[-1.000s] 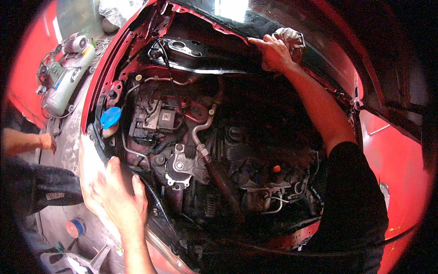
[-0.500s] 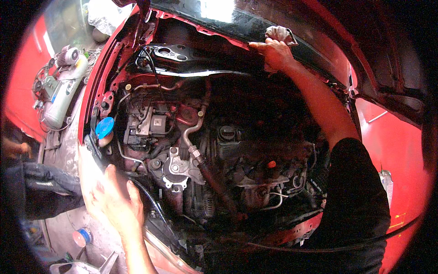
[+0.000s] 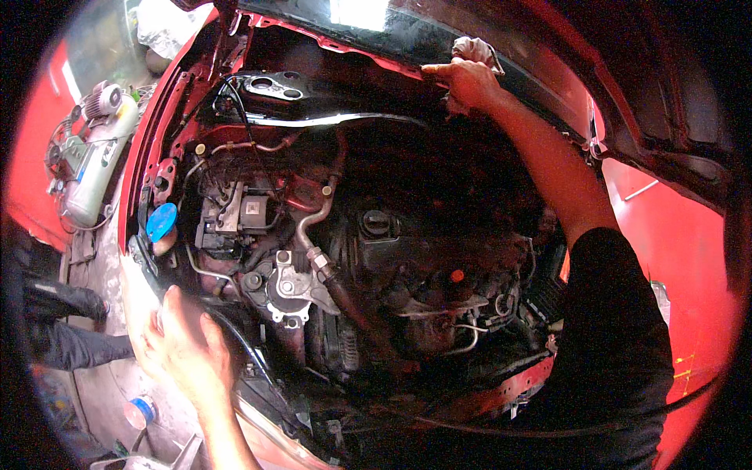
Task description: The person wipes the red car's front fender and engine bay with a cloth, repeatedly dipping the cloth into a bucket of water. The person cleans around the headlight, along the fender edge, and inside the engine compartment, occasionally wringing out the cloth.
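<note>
At the far side of a red car's engine bay, my right hand [image 3: 472, 83] grips a crumpled greyish-brown rag [image 3: 475, 52]. It is against the red-edged cowl, just below the windshield [image 3: 423, 31]. My left hand [image 3: 184, 341] lies on the pale, brightly lit left fender, thumb apart from the fingers, holding nothing. Just beyond it stands a blue reservoir cap [image 3: 162, 222]. Between my arms are the dark engine [image 3: 439, 266] with a black oil filler cap [image 3: 379, 224], a silver metal housing [image 3: 287, 287] and a bent metal pipe [image 3: 313, 223].
The raised hood [image 3: 666, 117] hangs over the upper right. A black cable [image 3: 580, 427] crosses low in front of me. An air compressor [image 3: 94, 168] stands on the floor at left, near a person's dark-trousered legs [image 3: 74, 345] and a blue-and-white spool [image 3: 141, 412].
The whole view has shifted slightly, so the car and compressor sit further left. My right hand stays on the rag at the cowl, and my left stays on the fender. The other person's legs have shifted.
</note>
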`<state>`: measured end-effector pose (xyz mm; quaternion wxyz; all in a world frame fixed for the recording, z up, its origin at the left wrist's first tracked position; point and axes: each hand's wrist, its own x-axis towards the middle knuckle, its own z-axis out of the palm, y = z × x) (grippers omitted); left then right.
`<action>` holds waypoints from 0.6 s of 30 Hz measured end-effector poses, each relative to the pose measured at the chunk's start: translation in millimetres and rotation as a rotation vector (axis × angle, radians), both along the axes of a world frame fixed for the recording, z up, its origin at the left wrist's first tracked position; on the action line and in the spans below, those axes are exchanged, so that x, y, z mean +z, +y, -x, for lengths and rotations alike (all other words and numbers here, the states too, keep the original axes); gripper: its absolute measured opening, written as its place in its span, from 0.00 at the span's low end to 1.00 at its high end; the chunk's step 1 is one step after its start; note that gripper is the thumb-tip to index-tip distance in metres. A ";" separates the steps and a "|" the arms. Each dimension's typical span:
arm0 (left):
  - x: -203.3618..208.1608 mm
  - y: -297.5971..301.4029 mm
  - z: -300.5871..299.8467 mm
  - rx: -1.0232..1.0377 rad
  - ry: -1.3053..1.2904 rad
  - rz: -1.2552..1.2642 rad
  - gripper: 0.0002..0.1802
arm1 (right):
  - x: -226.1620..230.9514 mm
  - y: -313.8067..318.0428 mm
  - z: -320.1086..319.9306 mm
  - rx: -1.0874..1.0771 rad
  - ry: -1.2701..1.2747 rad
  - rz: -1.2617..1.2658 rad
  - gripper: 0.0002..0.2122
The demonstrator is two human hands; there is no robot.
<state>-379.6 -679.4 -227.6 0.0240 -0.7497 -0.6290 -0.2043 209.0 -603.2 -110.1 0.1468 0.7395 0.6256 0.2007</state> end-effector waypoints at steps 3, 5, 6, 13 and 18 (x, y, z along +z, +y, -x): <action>0.2 0.2 -1.3 -0.006 -0.012 -0.020 0.32 | -0.1 -2.7 -12.5 -0.026 -0.005 -0.009 0.38; 1.2 -0.5 -3.2 0.016 -0.013 -0.019 0.32 | -0.1 0.3 -33.0 -0.094 0.235 0.125 0.36; 1.8 -1.2 -4.5 0.027 -0.017 -0.013 0.32 | -2.9 0.5 -47.6 -0.121 0.208 0.118 0.32; 8.4 -2.0 -4.9 0.064 0.143 -0.026 0.32 | -38.3 41.6 -183.4 0.012 1.358 0.202 0.22; 3.6 -0.6 -3.7 0.044 0.086 -0.022 0.32 | -50.1 28.0 -189.0 0.265 1.015 0.031 0.25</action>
